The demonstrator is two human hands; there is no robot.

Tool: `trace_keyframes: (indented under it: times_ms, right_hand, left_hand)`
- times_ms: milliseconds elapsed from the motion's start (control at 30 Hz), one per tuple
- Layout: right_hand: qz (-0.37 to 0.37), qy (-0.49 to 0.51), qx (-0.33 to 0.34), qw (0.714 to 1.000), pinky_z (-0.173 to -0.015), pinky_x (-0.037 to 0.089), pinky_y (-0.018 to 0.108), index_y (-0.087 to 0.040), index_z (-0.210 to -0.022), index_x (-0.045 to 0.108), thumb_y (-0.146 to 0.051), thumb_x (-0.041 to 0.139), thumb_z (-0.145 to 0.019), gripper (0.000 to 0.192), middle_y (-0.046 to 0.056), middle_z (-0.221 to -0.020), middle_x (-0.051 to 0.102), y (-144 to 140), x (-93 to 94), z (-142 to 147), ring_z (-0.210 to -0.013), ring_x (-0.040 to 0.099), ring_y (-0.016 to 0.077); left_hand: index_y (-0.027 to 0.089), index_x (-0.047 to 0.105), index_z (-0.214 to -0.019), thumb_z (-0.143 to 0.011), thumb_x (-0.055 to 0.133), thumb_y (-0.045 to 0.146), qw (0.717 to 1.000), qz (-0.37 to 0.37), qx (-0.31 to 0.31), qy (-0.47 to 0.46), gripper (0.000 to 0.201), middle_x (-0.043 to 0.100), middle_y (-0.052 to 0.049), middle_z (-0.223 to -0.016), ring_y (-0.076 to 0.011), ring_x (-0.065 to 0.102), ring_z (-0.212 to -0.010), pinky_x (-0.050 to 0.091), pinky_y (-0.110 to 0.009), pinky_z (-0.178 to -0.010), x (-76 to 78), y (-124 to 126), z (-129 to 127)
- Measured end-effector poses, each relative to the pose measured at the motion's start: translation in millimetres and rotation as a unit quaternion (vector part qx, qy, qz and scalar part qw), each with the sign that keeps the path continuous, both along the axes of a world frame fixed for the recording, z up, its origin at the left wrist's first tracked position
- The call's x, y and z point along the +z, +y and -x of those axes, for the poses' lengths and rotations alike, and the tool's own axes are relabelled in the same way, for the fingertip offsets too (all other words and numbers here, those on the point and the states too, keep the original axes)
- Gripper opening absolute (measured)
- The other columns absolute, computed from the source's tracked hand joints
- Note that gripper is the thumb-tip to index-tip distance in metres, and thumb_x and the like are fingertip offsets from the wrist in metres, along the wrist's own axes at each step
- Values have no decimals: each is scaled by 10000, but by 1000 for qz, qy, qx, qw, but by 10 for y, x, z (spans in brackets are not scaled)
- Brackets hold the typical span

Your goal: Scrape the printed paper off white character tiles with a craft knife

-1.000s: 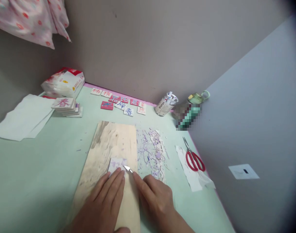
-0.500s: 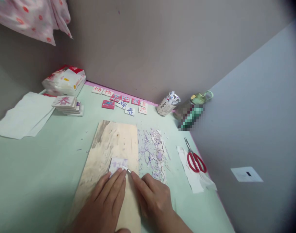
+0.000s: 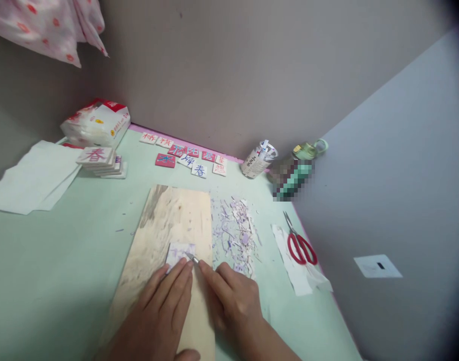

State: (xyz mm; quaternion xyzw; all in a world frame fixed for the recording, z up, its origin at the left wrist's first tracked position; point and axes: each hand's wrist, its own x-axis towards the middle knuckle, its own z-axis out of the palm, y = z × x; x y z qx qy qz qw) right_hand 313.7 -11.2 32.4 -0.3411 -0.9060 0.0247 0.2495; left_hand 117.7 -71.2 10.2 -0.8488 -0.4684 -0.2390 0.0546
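A small square tile point(image 3: 181, 248) with faint purple marks lies on a wooden board point(image 3: 180, 210). My left hand point(image 3: 165, 301) rests with its fingers stretched out over the tile's near edge, pressing it against the board; the thumb shows apart at the bottom. My right hand point(image 3: 235, 296) is closed round a craft knife point(image 3: 192, 258), whose blade tip meets the tile's face near its right side. Most of the knife's handle is hidden in the hand. The fingertips of both hands are close together.
Purple and white shavings point(image 3: 237, 235) lie right of the board. Red-handled scissors point(image 3: 301, 249) rest on white paper point(image 3: 293, 271). Behind are several lettered tiles point(image 3: 199, 170), a can point(image 3: 258, 160) and a bottle point(image 3: 295, 173). Stacked tiles point(image 3: 97, 156), paper sheets point(image 3: 29, 178) and a tissue pack point(image 3: 97, 123) stand left.
The knife tip has shifted slightly left over the tile, and its blade is at a different angle. The whole view has moved a little; my left hand stays on the tile.
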Motion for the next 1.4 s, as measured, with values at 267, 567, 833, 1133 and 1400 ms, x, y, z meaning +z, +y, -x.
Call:
trace_keyframes:
  times_ms: [267,567,833,1133,1400]
  right_hand:
    - [-21,18,-8,1000,-446,329,271,-105,-1300,568,-77,429,-937,390,28,-710,547,-21,-19,32,-539,467,138]
    - [-43,21,-11,999,-456,319,260,-84,-1284,583,-75,427,-938,379,22,-699,535,-18,-51,43,-540,462,126]
    - [-37,31,-16,999,-454,317,259,-91,-1278,590,-105,435,-966,348,20,-693,529,25,-63,21,-539,461,126]
    - [-20,26,-22,999,-453,326,262,-109,-1282,594,-114,454,-966,346,21,-701,537,52,-92,3,-528,470,128]
    - [-12,22,-32,999,-453,341,258,-113,-1258,607,-112,440,-968,335,24,-721,559,92,-41,33,-529,495,127]
  left_hand:
    - [46,465,-1379,-831,540,587,997,-66,22,24,774,666,-185,-1302,-297,557,-1252,237,-398,-1172,17,30,-40]
    - [33,552,-1277,-794,555,539,997,-78,12,27,700,669,-193,-1297,-307,560,-1224,174,-427,-1185,-10,58,-58]
    - [17,591,-1187,-831,526,591,995,-89,0,45,678,723,-208,-1187,-304,634,-1112,289,-431,-1055,60,80,-50]
    - [25,553,-1244,-850,499,645,996,-71,-3,60,736,704,-207,-1228,-308,622,-1145,304,-423,-1051,68,89,-8]
    - [-43,331,-1465,-849,509,634,997,-62,7,45,932,687,-212,-1260,-317,614,-1172,303,-433,-1060,68,92,-26]
